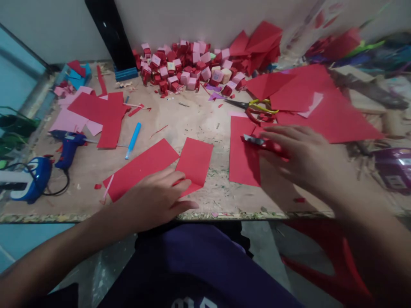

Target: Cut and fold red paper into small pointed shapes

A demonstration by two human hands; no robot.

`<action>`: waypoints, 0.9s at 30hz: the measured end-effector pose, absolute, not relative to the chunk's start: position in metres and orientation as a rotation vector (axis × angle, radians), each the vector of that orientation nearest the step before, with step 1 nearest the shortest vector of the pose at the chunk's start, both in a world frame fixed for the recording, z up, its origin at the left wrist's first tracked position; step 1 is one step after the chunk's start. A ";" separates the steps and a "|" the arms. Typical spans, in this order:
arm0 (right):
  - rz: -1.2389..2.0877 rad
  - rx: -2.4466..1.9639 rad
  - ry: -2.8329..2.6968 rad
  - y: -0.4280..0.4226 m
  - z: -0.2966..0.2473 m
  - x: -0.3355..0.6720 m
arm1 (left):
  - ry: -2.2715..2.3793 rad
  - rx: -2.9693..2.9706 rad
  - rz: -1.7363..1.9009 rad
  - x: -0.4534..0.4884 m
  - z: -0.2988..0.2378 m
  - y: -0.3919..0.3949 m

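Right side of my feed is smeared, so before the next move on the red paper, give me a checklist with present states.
1. Left hand flat on the long red paper rectangle, near the front edge of the wooden table: ok.
2. Right hand over the red paper sheet, fingers at a small grey object: ok.
3. Grip on that small grey object: cannot tell, blurred.
4. Yellow-handled scissors lying apart from both hands: ok.
5. Blue glue gun at far left, away from the paper under the hands: ok.
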State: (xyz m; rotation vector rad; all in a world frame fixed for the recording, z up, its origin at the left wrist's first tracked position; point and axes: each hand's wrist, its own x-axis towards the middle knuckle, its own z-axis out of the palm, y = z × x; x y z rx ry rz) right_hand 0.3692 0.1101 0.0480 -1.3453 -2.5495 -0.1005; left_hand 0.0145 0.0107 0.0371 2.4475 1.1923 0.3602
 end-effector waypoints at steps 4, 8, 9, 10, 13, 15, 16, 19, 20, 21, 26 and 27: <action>-0.069 -1.654 -2.477 0.107 0.046 0.411 | 1.053 2.378 0.412 -0.010 0.044 0.043; 0.031 -1.864 -2.424 0.103 0.040 0.423 | 0.905 2.356 0.334 -0.017 0.029 0.064; 0.050 -1.893 -2.405 0.103 0.039 0.421 | 0.874 2.346 0.308 -0.015 0.025 0.064; 0.069 -1.917 -2.377 0.102 0.039 0.418 | 0.863 2.341 0.297 -0.012 0.024 0.063; 0.136 -1.973 -2.206 0.101 0.042 0.409 | 0.914 2.358 0.242 -0.003 0.030 0.057; 0.185 -1.969 -2.085 0.100 0.044 0.403 | 0.932 2.388 0.160 0.002 0.038 0.055; 0.207 -1.946 -2.052 0.098 0.043 0.400 | 0.934 2.406 0.141 0.003 0.041 0.054; 0.351 -1.779 -2.012 0.089 0.039 0.394 | 0.988 2.434 0.140 0.002 0.041 0.054; 0.445 -1.715 -1.988 0.086 0.037 0.391 | 1.016 2.426 0.155 0.001 0.039 0.054; 0.536 -1.661 -1.960 0.081 0.036 0.389 | 1.040 2.411 0.177 0.000 0.035 0.054; 0.775 -1.555 -2.122 0.062 0.035 0.369 | 1.059 2.407 0.247 -0.002 0.020 0.048; 0.803 -1.479 -2.221 0.059 0.036 0.363 | 1.062 2.432 0.248 -0.002 0.019 0.047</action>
